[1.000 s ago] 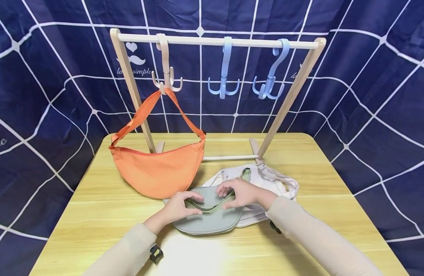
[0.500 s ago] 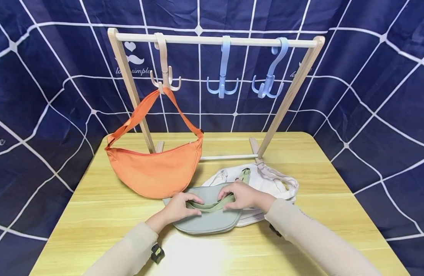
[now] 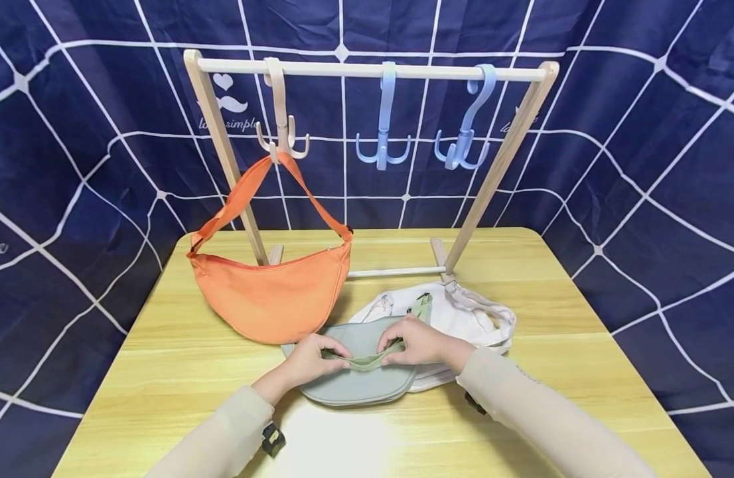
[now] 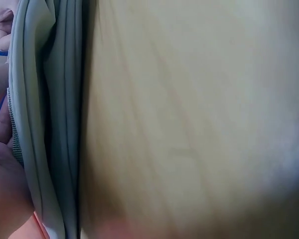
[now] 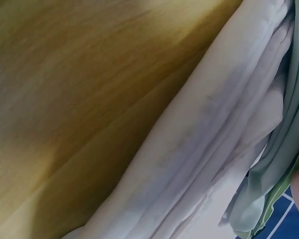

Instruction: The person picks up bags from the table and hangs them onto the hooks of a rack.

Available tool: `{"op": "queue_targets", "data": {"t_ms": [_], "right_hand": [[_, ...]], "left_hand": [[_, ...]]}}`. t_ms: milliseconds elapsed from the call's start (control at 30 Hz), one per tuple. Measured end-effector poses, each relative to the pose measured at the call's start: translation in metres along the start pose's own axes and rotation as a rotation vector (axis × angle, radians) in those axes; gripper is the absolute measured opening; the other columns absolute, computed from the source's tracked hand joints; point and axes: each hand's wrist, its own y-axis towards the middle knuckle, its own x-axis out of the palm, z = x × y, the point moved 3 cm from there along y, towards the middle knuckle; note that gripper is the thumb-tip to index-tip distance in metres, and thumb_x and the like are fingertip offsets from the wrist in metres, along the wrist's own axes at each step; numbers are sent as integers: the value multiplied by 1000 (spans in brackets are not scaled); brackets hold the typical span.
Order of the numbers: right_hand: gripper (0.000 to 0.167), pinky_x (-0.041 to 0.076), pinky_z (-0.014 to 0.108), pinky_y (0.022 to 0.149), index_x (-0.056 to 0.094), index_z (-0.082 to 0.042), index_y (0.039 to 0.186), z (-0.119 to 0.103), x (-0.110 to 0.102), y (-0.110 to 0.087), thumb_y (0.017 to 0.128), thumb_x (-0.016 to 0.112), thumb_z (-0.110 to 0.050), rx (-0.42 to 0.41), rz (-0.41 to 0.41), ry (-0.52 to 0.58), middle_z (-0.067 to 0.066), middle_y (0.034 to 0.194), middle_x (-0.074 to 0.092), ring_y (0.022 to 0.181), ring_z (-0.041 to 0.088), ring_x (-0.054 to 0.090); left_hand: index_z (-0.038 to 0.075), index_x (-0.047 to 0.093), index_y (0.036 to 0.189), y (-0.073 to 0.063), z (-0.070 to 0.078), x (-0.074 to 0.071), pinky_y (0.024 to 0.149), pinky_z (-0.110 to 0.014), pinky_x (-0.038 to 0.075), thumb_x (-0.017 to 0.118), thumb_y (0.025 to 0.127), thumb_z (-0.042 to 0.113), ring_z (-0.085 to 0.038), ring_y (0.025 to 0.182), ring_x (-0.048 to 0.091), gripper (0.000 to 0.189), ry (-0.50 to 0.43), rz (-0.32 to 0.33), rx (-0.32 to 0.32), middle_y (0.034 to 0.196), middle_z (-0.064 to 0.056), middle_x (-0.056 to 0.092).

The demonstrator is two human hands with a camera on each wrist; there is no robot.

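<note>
A grey-green shoulder bag lies flat at the middle of the table, its light green strap bowed across its front. My left hand pinches the left part of that strap between thumb and fingers. On the right part, my right hand grips the strap with its fingers behind and thumb in front. Partly beneath the grey-green bag is a white bag. In the left wrist view the ribbed strap runs past my fingers. The right wrist view has the white bag beside the grey-green one.
An orange bag hangs by its strap from a beige hook on the wooden rack. Two blue hooks hang farther right on the bar. Dark blue curtain surrounds the wooden table.
Both hands stay over the grey-green bag; their fingers and thumbs have closed in on the strap, which is drawn slightly flatter. The orange bag sways a little on its hook.
</note>
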Motion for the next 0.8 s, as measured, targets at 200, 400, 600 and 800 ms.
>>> {"op": "queue_targets", "data": {"t_ms": [200, 400, 600, 800], "right_hand": [[5, 50, 24, 76, 73, -16, 85, -3, -4, -1, 82, 76, -18, 16, -2, 107, -16, 83, 67, 79, 1, 62], [8, 50, 28, 77, 73, -16, 85, -8, -14, -3, 84, 75, -24, 84, -3, 175, -15, 82, 67, 78, 5, 63], [8, 50, 28, 73, 72, -18, 83, -13, -27, -4, 82, 76, -25, 79, 32, 172, -13, 79, 67, 73, 6, 61], [5, 51, 32, 70, 71, -11, 81, -26, -44, -5, 81, 76, -11, 76, 80, 190, -5, 77, 67, 71, 7, 60]], "left_hand": [[15, 76, 85, 0, 7, -3, 77, -27, 48, 78, 79, 18, -7, 82, 62, 7, -49, 13, -13, 83, 10, 71], [11, 76, 86, 2, 16, -8, 75, -25, 48, 77, 80, 14, -8, 82, 63, 7, -110, 31, -34, 84, 7, 71], [7, 75, 88, 5, 27, -13, 76, -26, 49, 76, 80, 11, -11, 84, 63, 9, -194, 47, -40, 86, 1, 71], [2, 74, 90, 12, 41, -17, 73, -24, 50, 75, 81, 6, -8, 83, 62, 10, -218, 71, -41, 88, -6, 71]]}}
